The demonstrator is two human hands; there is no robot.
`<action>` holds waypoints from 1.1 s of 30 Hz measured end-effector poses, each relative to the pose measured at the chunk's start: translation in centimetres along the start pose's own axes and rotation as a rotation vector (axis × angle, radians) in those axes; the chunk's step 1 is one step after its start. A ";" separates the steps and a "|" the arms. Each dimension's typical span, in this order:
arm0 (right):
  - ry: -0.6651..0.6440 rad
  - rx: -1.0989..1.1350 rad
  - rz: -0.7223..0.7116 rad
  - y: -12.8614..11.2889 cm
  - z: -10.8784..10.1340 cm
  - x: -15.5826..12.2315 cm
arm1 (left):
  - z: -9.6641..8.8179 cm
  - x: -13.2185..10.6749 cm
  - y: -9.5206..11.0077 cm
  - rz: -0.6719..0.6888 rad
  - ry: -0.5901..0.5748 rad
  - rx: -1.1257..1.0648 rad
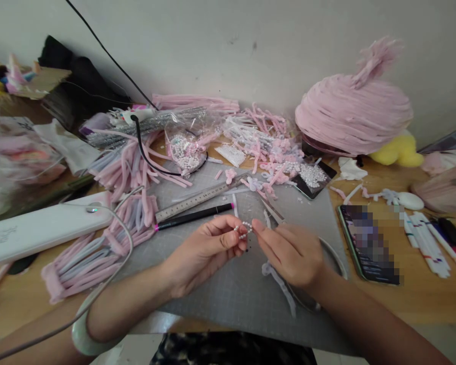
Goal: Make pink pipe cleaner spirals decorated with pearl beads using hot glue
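Observation:
A small loop of white pearl-like beads [245,224] is held up over the grey cutting mat [220,304]. My left hand [207,248] pinches its left side between thumb and fingers. At its right side, my right hand [291,251] is closed with the fingertips on the beads; the palm is turned away. Metal scissor blades [272,209] show just beyond my right hand, their handles hidden. A pale fuzzy stem [283,289] lies beneath that hand. Beyond my left hand lie a black pen [195,217] and a steel ruler [197,199].
Bundles of pink and grey fuzzy stems [125,172] and a white power bank [49,225] with a cable lie left. Bead bags [186,149] stand at the back. A phone [368,246] and white markers [427,246] lie right, below a large pink fuzzy bundle [353,111].

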State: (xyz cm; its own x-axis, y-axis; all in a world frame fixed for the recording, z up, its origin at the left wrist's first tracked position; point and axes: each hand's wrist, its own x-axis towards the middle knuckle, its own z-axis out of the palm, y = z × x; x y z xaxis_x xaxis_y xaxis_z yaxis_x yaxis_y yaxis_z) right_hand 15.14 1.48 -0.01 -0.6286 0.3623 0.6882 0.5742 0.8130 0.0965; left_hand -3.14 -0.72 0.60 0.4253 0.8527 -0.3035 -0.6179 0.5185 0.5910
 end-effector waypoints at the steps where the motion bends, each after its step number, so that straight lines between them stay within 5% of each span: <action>1: -0.004 0.007 0.009 -0.1 0.0 0.0 | 0.0 0.0 -0.2 -0.013 0.003 -0.024; 11: -0.006 0.021 -0.014 -0.3 0.3 -0.1 | -0.2 0.6 -0.8 0.113 0.037 0.023; 33: 0.046 -0.021 -0.103 0.7 -0.6 0.5 | -0.8 0.6 0.3 -0.012 -0.099 0.063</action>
State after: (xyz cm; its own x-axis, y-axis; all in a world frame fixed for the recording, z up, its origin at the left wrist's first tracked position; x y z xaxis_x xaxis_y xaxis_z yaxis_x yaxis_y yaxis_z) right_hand 15.53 1.92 0.81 -0.6605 0.2560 0.7058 0.5188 0.8352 0.1826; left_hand -3.60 0.00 0.05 0.4976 0.8343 -0.2372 -0.5708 0.5209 0.6348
